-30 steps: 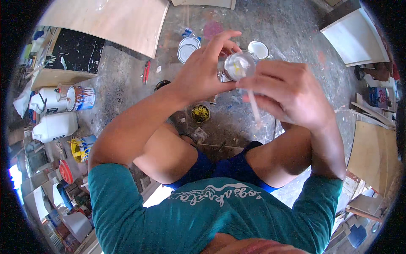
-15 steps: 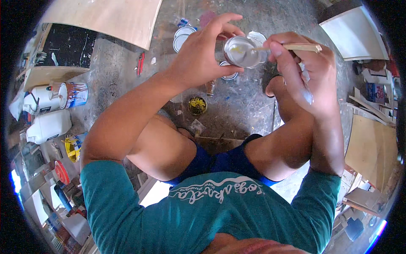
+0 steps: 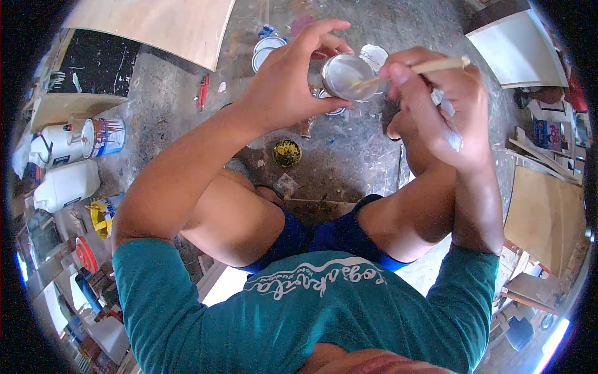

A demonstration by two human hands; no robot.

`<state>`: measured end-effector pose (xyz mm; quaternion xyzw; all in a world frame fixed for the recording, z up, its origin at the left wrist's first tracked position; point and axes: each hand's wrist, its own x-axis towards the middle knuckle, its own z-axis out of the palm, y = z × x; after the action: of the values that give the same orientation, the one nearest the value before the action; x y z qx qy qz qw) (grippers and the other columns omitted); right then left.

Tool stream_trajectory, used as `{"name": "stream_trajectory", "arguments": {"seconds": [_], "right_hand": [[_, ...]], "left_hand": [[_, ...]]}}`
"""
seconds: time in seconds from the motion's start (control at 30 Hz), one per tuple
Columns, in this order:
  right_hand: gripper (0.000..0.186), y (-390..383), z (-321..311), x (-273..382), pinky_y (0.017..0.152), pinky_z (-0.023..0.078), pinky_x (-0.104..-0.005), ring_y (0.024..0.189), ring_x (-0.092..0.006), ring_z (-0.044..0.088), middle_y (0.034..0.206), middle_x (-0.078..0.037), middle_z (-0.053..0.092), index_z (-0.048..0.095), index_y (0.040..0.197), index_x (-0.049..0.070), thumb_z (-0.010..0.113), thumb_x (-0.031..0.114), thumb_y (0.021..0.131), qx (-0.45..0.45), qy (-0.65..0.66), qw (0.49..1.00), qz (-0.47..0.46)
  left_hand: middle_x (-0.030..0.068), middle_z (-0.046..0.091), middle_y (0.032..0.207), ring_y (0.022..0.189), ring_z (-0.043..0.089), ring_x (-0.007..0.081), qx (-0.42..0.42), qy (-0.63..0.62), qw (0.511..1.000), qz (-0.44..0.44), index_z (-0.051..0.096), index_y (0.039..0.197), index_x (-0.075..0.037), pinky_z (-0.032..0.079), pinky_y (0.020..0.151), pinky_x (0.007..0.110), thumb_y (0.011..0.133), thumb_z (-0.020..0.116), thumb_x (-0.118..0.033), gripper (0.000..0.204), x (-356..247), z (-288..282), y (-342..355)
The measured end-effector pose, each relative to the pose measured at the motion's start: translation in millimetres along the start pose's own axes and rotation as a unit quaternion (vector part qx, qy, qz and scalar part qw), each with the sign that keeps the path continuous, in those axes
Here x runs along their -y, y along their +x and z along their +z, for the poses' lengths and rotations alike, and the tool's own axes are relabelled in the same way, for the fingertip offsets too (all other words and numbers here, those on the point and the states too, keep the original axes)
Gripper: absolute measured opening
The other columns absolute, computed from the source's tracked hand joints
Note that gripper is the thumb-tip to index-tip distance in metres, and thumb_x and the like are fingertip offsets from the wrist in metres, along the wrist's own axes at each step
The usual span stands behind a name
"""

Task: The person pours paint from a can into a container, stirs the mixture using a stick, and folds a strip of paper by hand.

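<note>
One cup (image 3: 338, 68) sat gripped in the left hand (image 3: 289, 84); right hand (image 3: 445, 103) pinched a stick (image 3: 439, 65), tip inside. Pale contents (image 3: 346, 76), yellow patch not evenly spread, I judged; how much remained, couldn't tell. Stained floor (image 3: 352, 171) below; yellow-smeared tin (image 3: 287, 153) between hands and shorts (image 3: 330, 238), paint can (image 3: 104, 136) well left.

Glare (image 3: 553, 346) streaks the grainy, curved lower-right edge.

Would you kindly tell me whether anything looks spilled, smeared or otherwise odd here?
Two things: the right hand has whitish smears near the base of the thumb, where one would expect clean skin; and the paint can at the left has reddish-brown drips along its side.
</note>
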<state>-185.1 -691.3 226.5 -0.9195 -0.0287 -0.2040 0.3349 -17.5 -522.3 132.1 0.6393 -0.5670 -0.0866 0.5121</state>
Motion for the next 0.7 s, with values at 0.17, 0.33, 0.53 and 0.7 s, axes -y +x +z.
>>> {"name": "stream_trajectory", "arguments": {"seconds": [0.17,0.33,0.53,0.7], "right_hand": [[0.016,2.1,3.6,-3.8,0.059,0.052,-0.0269,0.064,-0.0126,0.066,0.091,-0.010,0.075,0.072,0.098,-0.006,0.061,0.004,0.101,-0.041,-0.007,0.998,-0.043],[0.015,3.3,-2.1,-2.4,0.059,0.051,-0.0265,0.065,-0.0124,0.065,0.093,-0.010,0.075,0.072,0.098,-0.006,0.061,0.004,0.101,-0.043,-0.103,0.993,-0.046],[0.015,3.6,-3.3,10.8,0.059,0.050,-0.0250,0.064,-0.0113,0.063,0.088,-0.009,0.073,0.073,0.098,-0.005,0.061,0.004,0.101,0.008,-0.043,0.999,0.011],[0.015,4.0,4.2,13.2,0.060,0.050,-0.0246,0.065,-0.0109,0.064,0.090,-0.010,0.074,0.073,0.097,-0.004,0.062,0.005,0.100,-0.021,0.052,0.997,0.060]], "left_hand": [[0.0116,0.066,0.128,0.122,0.064,0.0265,0.029,-0.019,0.999,-0.027,0.040,0.152,-0.012,0.051,0.108,0.042,0.067,0.096,-0.013,0.102,-6.7,-4.3,0.0],[0.0109,0.067,0.129,0.121,0.065,0.0265,0.024,-0.010,1.000,-0.013,0.040,0.152,-0.011,0.052,0.108,0.042,0.066,0.096,-0.013,0.102,-6.5,-2.8,1.4],[0.0107,0.067,0.130,0.122,0.065,0.0258,0.031,-0.017,0.999,-0.036,0.041,0.152,-0.011,0.052,0.108,0.043,0.066,0.097,-0.014,0.102,-6.0,-4.9,1.0],[0.0104,0.067,0.130,0.121,0.065,0.0252,0.019,-0.003,1.000,-0.022,0.040,0.152,-0.010,0.052,0.108,0.042,0.066,0.097,-0.014,0.103,-2.5,-6.5,-0.6]]}}
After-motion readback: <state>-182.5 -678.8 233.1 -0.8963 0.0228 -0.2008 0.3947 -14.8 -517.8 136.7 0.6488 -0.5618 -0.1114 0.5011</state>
